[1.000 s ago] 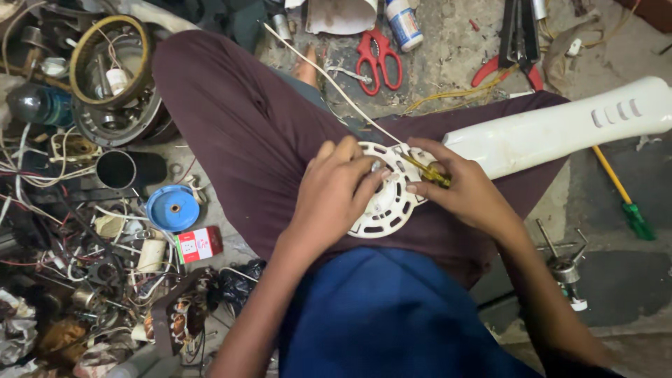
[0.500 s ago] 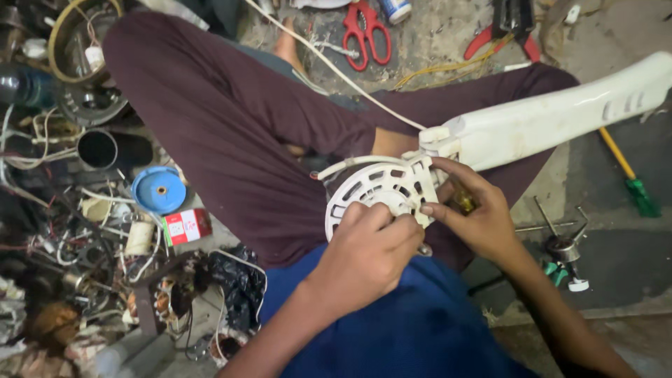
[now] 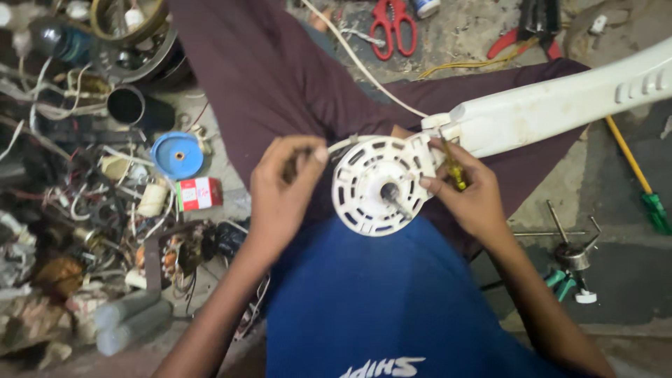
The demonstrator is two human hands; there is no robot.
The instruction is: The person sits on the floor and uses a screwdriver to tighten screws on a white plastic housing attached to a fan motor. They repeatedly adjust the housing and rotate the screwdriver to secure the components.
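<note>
With the white fan housing (image 3: 381,183) resting on the lap, the right hand (image 3: 470,197) pinches a small screwdriver (image 3: 453,168) at its rim; the left hand (image 3: 283,189), curled loosely beside it, should brace it firmly.

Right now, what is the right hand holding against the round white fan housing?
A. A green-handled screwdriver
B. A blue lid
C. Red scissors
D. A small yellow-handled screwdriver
D: the right hand pinches a small yellow-handled screwdriver at the rim of the round white fan housing; the red scissors lie on the floor.
</note>
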